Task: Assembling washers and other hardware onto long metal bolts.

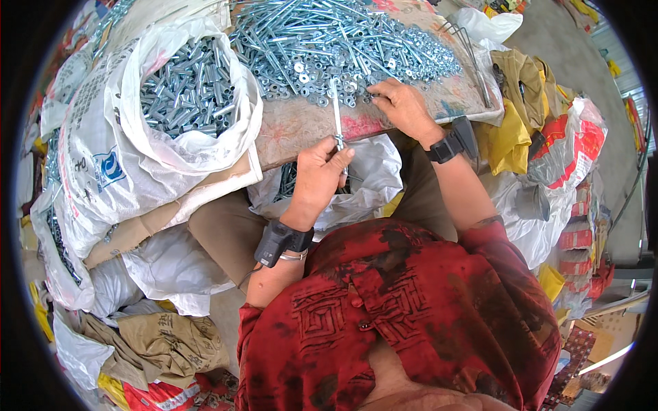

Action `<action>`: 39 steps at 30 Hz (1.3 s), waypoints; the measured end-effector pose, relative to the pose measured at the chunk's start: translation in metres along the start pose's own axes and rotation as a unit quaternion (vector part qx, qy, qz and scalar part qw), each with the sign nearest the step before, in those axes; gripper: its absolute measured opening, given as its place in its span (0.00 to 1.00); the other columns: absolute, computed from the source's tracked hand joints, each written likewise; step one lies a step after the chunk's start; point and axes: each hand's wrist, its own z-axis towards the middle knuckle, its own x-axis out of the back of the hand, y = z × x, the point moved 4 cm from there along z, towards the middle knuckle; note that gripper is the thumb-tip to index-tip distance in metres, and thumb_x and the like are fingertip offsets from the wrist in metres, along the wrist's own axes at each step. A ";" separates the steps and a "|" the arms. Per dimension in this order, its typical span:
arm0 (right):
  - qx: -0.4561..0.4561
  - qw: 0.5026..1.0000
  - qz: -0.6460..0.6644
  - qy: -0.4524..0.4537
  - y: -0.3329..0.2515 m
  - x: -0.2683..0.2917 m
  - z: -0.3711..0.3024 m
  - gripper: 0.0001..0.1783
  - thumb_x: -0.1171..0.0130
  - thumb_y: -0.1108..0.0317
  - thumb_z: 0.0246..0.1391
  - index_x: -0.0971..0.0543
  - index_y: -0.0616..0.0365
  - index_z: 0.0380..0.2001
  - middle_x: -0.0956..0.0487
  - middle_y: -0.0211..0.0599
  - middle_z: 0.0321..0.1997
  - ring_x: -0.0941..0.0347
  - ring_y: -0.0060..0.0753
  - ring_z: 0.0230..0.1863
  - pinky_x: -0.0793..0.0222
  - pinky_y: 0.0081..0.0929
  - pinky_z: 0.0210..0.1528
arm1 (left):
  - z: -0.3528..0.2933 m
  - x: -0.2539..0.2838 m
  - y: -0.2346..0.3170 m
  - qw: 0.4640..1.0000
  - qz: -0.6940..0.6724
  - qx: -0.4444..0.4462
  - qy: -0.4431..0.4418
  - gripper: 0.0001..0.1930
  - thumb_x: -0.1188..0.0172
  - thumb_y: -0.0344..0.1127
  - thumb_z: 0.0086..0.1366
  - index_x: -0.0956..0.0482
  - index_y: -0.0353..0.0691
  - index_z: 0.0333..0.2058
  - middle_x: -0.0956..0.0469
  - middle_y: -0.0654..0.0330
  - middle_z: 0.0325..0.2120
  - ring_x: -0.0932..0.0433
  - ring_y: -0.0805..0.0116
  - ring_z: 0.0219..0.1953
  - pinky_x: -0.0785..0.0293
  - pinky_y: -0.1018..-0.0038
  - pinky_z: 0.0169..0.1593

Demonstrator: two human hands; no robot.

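My left hand (319,170) is closed around the lower end of a long, thin silver bolt (336,109), which points away from me past the table's near edge. A small metal piece shows on the bolt just above my fingers. My right hand (406,111) is at the near rim of a heap of flat washers (329,89), thumb and forefinger drawn together. Something small and grey seems to be at its fingertips, too small to name. Behind the washers lies a pile of long bolts (295,34), with many small nuts (428,55) to its right.
A white woven sack (89,147) full of short metal sleeves (188,89) stands at the left. Below the table edge, an open white bag (377,168) with metal parts sits between my knees. Bent wire rods (473,61) lie on the table's right side, beside yellow and brown sacks (510,140).
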 end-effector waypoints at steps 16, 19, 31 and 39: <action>-0.263 0.960 -0.017 -0.097 0.083 0.024 -0.002 0.12 0.36 0.60 0.49 0.17 0.54 0.34 0.21 0.47 0.38 0.23 0.52 0.42 0.28 0.46 0.41 | -0.003 -0.009 -0.008 0.995 -0.073 0.031 -0.068 0.07 0.39 0.33 0.67 0.24 0.37 0.33 0.29 0.70 0.19 0.33 0.83 0.17 0.39 0.83 0.21; -0.228 0.965 -0.112 -0.071 0.077 0.018 0.001 0.14 0.37 0.59 0.50 0.18 0.55 0.37 0.22 0.47 0.40 0.23 0.54 0.42 0.28 0.47 0.42 | -0.003 -0.010 -0.006 0.995 -0.056 0.034 -0.069 0.07 0.39 0.33 0.67 0.24 0.37 0.32 0.30 0.70 0.19 0.32 0.83 0.17 0.39 0.83 0.21; -0.227 0.954 -0.180 -0.078 0.046 0.023 0.011 0.16 0.41 0.59 0.57 0.23 0.63 0.35 0.21 0.55 0.37 0.24 0.61 0.39 0.29 0.50 0.41 | -0.004 -0.012 -0.003 0.996 -0.027 0.023 -0.081 0.08 0.39 0.33 0.67 0.26 0.37 0.31 0.30 0.70 0.18 0.33 0.84 0.17 0.39 0.83 0.20; -0.248 0.827 0.504 0.004 -0.017 0.048 -0.015 0.04 0.39 0.79 0.54 0.22 0.66 0.34 0.20 0.38 0.27 0.20 0.26 0.29 0.22 0.22 0.30 | -0.009 -0.014 0.011 0.956 0.270 -0.118 -0.011 0.09 0.37 0.34 0.62 0.27 0.36 0.30 0.30 0.59 0.15 0.28 0.69 0.19 0.35 0.69 0.25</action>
